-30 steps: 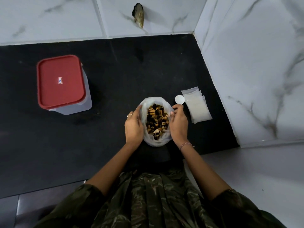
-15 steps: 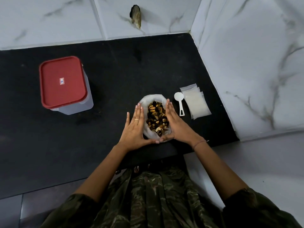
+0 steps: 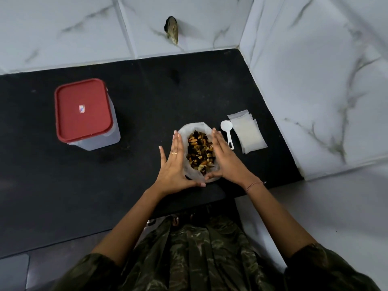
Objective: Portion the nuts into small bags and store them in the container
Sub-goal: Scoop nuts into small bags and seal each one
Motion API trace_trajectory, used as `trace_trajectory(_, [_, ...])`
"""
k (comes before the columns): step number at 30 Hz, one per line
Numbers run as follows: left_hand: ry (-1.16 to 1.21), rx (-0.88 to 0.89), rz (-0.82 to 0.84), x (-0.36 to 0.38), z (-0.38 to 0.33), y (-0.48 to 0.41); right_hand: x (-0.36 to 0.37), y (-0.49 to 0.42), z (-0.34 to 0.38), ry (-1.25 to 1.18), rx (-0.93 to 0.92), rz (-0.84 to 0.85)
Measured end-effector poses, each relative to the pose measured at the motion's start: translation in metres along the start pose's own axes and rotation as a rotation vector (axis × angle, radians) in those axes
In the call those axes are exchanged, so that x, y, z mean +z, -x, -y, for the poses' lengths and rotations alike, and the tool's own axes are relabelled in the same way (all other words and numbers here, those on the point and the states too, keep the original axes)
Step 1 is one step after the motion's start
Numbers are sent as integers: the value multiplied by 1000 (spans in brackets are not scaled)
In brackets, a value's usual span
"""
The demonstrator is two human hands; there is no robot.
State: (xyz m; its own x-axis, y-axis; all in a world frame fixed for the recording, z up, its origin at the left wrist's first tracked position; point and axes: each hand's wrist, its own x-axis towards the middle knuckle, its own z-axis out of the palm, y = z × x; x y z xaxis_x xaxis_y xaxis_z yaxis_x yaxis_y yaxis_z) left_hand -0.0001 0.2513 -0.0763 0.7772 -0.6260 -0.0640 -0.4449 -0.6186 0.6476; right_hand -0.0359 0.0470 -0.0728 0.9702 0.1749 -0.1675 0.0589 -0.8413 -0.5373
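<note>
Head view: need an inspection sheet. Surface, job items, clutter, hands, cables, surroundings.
Surface: black counter, set in a tiled corner.
Job's things: open bag of nuts near the front edge; white scoop and stack of small bags to its right; container at left, red lid on.
Clutter: nothing seen.
Hands: left hand and right hand flank the bag, fingers straight, gripping nothing.
Cables: nothing seen.
Surroundings: marble-look wall tiles; dark object on the back wall, unclear what.
</note>
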Motion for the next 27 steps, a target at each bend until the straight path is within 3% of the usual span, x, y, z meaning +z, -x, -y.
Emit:
trace_trajectory(6, [329,-14,-289,6,-61,-27,-23,9,1,-48,71,-307])
trace_trajectory(9, [502,-116,-444,23,-102,-45,-38,6,-11,26,182,-495])
trace_trajectory(14, [568,-290,-317,49,-152,-80,-58,8,-43,72,401,-666])
trace_trajectory(20, [734,-578,-134,65,-163,-106,-69,5,-74,13,567,-552])
trace_trajectory(27, [843,-662,-124,67,-167,-116,-66,3,-81,-91,637,-464])
